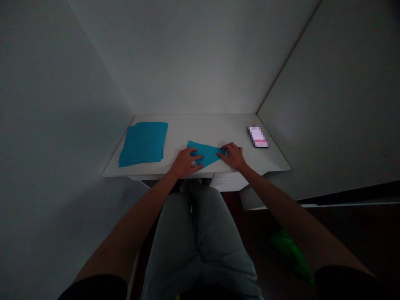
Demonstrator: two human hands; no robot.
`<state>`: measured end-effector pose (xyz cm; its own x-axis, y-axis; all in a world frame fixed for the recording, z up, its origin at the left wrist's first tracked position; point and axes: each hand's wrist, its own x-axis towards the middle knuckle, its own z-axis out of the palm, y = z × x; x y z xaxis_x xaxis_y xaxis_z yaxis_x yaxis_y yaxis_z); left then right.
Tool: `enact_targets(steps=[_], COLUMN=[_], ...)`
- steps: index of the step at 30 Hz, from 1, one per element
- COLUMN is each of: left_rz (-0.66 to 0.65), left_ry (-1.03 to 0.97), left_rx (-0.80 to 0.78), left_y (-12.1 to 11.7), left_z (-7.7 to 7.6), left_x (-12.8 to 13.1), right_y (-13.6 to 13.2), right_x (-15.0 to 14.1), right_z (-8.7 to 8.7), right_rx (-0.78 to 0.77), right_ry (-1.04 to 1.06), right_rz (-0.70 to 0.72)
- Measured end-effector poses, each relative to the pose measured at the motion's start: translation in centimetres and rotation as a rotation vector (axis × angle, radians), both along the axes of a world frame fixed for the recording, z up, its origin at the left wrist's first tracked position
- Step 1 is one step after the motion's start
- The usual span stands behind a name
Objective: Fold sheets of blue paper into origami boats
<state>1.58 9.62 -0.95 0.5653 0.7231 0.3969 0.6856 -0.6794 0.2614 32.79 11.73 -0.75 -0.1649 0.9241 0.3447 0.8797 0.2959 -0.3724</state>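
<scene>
A folded sheet of blue paper (205,151) lies near the front edge of a small white desk (206,127). My left hand (185,161) rests on the paper's left part, fingers laid flat and pressing down. At the paper's right tip my right hand (233,155) has its fingers curled down onto the edge. Both forearms reach forward over my lap.
A stack of blue paper sheets (143,143) lies on the desk's left side. A phone with a lit screen (258,136) sits at the right rear. White walls close in on the left, back and right. Something green (290,252) lies on the dark floor at the right.
</scene>
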Motion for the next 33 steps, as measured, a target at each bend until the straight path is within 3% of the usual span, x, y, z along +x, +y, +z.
enact_targets(steps=[8,17,22,29,33], left_rz=[0.016,0.072,0.133,0.142,0.131], left_ry=[-0.018,-0.036,-0.104,-0.043,-0.044], left_rx=[0.006,0.024,0.042,0.016,0.009], left_y=[0.0,-0.2,-0.3,-0.1,-0.1], left_z=[-0.1,-0.1,-0.3,-0.4,-0.2], left_x=[0.1,0.2,0.3,0.4,0.3], right_y=[-0.3,-1.5,-1.7,-1.4,-1.2], right_x=[0.2,-0.2,-0.3,-0.2,-0.3], right_z=[0.5,1.6,1.5,0.9,1.2], right_rx=[0.011,0.026,0.037,0.053,0.062], right_ry=[0.109,0.011,-0.028,-0.022,-0.049], right_rz=[0.112,0.42,0.399,0.392,0.448])
